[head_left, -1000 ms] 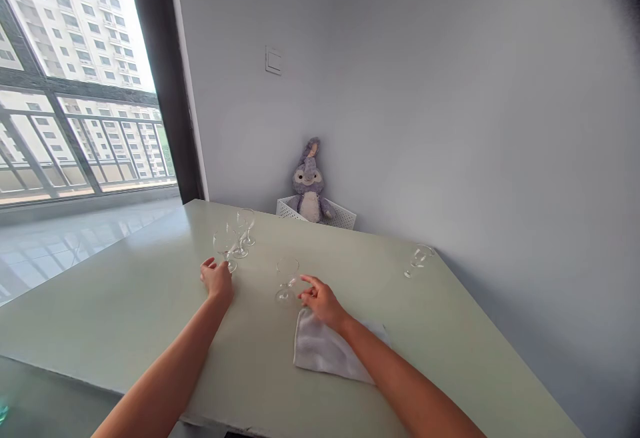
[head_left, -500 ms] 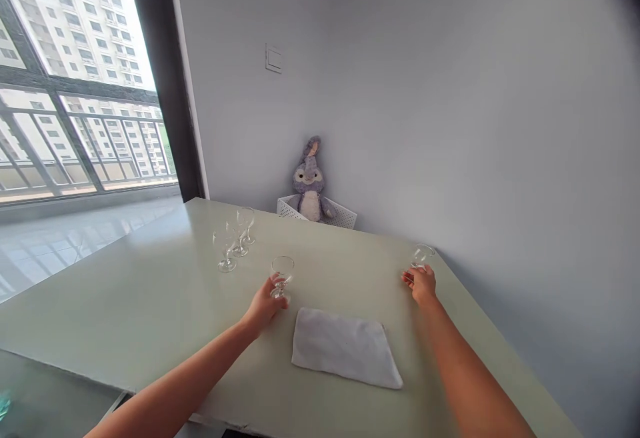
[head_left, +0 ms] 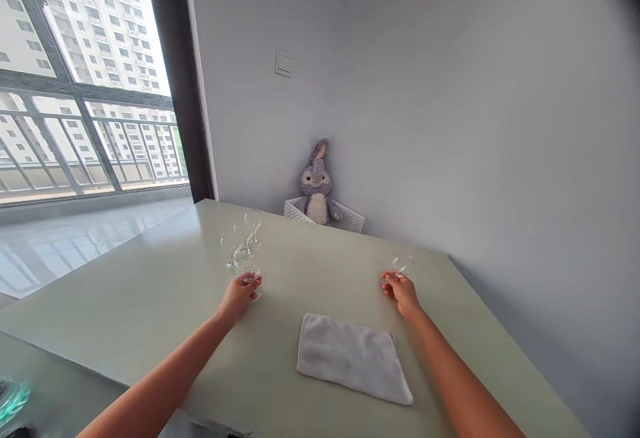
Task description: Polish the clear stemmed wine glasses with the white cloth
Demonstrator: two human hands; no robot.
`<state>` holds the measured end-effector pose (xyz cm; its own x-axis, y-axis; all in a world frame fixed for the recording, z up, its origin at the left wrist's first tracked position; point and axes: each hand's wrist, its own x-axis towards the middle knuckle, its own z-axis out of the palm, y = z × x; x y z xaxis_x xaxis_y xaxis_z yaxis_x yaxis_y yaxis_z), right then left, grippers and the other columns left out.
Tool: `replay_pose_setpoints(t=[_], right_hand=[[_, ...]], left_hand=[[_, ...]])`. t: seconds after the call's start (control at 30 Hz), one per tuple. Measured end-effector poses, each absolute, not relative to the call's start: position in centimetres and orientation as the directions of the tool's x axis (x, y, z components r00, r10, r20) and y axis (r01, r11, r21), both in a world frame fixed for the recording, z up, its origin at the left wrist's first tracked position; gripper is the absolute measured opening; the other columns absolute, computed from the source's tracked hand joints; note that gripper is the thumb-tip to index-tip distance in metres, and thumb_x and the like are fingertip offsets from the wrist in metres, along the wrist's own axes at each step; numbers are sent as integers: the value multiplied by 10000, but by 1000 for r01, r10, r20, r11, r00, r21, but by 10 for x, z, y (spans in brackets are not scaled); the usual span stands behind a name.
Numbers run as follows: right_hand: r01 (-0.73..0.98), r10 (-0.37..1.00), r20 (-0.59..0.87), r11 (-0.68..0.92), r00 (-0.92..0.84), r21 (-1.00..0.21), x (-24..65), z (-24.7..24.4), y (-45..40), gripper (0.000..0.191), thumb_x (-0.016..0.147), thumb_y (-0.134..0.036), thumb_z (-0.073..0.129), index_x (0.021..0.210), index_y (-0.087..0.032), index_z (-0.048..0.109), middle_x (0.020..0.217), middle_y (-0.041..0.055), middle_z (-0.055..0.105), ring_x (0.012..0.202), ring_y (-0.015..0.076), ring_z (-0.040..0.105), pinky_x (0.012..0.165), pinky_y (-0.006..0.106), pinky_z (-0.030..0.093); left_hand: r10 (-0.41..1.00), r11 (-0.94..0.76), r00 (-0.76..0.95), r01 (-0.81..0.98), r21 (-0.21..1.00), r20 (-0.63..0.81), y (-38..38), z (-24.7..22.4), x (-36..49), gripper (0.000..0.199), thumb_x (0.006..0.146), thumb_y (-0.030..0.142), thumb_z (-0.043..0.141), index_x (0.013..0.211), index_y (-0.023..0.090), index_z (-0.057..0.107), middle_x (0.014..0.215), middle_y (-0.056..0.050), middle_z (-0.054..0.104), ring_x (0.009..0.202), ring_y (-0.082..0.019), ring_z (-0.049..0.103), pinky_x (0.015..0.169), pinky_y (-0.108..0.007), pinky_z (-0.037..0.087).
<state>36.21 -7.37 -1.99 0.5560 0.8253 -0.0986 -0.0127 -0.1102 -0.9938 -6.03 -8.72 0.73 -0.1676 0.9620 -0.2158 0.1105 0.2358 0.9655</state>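
Observation:
My left hand (head_left: 241, 295) is closed around a clear stemmed glass (head_left: 251, 277), just in front of a group of glasses; the fingers hide part of it. Those clear stemmed glasses (head_left: 233, 251) stand upright in a short row at the table's far left side. On the right, my right hand (head_left: 401, 291) grips another clear glass (head_left: 401, 265), tilted, its rim pointing away to the right. Between my forearms a folded white cloth (head_left: 354, 358) lies flat on the table.
The pale green table (head_left: 320, 275) reaches a grey wall on the right. Behind its far edge a purple plush rabbit (head_left: 317, 191) sits in a white perforated basket (head_left: 353, 219). A greenish clear object (head_left: 13, 398) shows at the lower left, beside the table's edge.
My left hand has carried its glass leftward, closer to the standing glasses. My right hand has moved left and slightly nearer with its glass. The whole view has shifted a little.

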Motion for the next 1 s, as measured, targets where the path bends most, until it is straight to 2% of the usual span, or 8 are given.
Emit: replay_pose_setpoints(t=[0.23, 0.37, 0.47, 0.57, 0.7, 0.83, 0.93, 1.0], right_hand=[[107, 922, -59, -107, 382, -988, 301, -14, -88, 276, 575, -269, 658, 814, -131, 643, 674, 11, 621, 467, 84, 515, 431, 201, 426], [198, 949, -30, -96, 314, -976, 280, -14, -93, 261, 590, -273, 646, 816, -144, 660, 740, 26, 650, 456, 79, 497, 438, 211, 419], [259, 969, -1, -67, 248, -963, 267, -15, -95, 237, 596, -268, 641, 802, -154, 672, 804, 45, 672, 584, 125, 568, 514, 225, 445], [307, 985, 20, -33, 169, -951, 249, -14, -95, 237, 615, -264, 626, 819, -157, 681, 835, 52, 682, 728, 172, 605, 631, 259, 466], [355, 999, 34, 18, 38, -935, 209, -10, -91, 225, 646, -232, 590, 834, -156, 688, 815, 40, 681, 776, 182, 608, 721, 280, 457], [390, 997, 28, 55, -74, -919, 160, -2, -86, 313, 669, -204, 557, 961, -159, 661, 786, 18, 662, 709, 151, 591, 689, 262, 458], [411, 992, 23, 73, -126, -909, 140, 8, -91, 409, 695, -212, 543, 1099, -175, 589, 888, 22, 645, 670, 124, 568, 643, 244, 459], [428, 990, 25, 83, -139, -900, 139, 15, -102, 424, 707, -205, 537, 1130, -187, 565, 955, 31, 624, 656, 112, 549, 640, 242, 455]], left_hand=[[937, 241, -282, 94, 966, -207, -70, 9, -108, 404, 505, 397, 693, 835, 171, 635, 802, -31, 593, 516, -84, 489, 409, -175, 266], [930, 240, -302, 70, 968, -209, -64, 9, -115, 393, 495, 358, 691, 841, 178, 640, 836, -33, 588, 537, -93, 510, 415, -179, 287], [916, 226, -351, 48, 973, -196, -67, 10, -115, 389, 508, 290, 661, 882, 194, 619, 808, -18, 558, 544, -99, 508, 417, -187, 297], [862, 195, -483, 34, 980, -154, -79, 10, -114, 429, 546, 231, 590, 973, 219, 548, 830, 1, 510, 522, -71, 452, 441, -198, 326], [771, 105, -631, -12, 994, -89, -102, 5, -101, 369, 604, 246, 526, 969, 230, 468, 827, 25, 440, 513, -54, 395, 477, -206, 358], [800, 105, -588, -57, 993, -118, -117, -5, -77, 301, 608, 257, 523, 899, 232, 450, 790, 37, 425, 503, -58, 394, 466, -209, 361], [818, 117, -563, -42, 992, -121, -122, -9, -69, 263, 617, 258, 517, 871, 233, 451, 813, 40, 444, 486, -48, 385, 465, -206, 357], [839, 131, -531, -8, 991, -115, -126, -9, -67, 216, 627, 256, 504, 835, 226, 457, 729, 52, 438, 458, -51, 365, 450, -200, 334]])
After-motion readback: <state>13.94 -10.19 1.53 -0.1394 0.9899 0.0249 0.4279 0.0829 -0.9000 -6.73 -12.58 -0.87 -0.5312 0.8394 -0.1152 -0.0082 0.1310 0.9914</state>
